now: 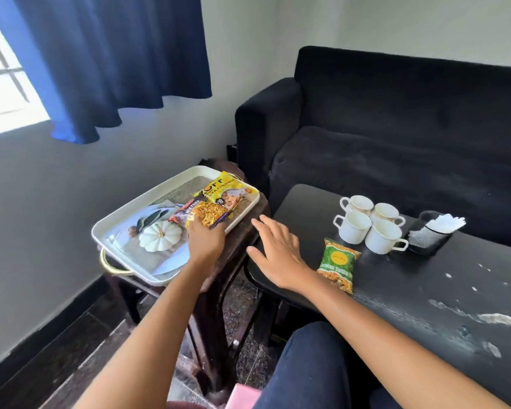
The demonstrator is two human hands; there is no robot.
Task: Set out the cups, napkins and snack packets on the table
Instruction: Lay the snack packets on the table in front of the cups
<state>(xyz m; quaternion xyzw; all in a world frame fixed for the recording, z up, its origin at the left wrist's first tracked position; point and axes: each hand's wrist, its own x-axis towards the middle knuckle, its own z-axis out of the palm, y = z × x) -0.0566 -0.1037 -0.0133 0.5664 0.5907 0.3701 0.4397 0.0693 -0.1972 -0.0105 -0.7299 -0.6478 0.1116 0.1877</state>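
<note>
My left hand (204, 240) grips the near end of a dark mixture snack packet (202, 215) lying in the white tray (124, 214). A yellow snack packet (226, 190) lies behind it, over the tray's far corner. My right hand (275, 249) hovers open, fingers spread, above the left end of the black table (425, 290). On that table lie a green snack packet (338, 264), several white cups (369, 227) in a tight cluster, and a black mesh holder (429, 236) with white napkins (446, 222).
The tray sits on a dark wooden side table (233, 255) left of the black table and has a gold handle (112, 264). A black sofa (396, 128) stands behind. A blue curtain (115, 60) hangs at the window. My knee (307, 364) is at the bottom.
</note>
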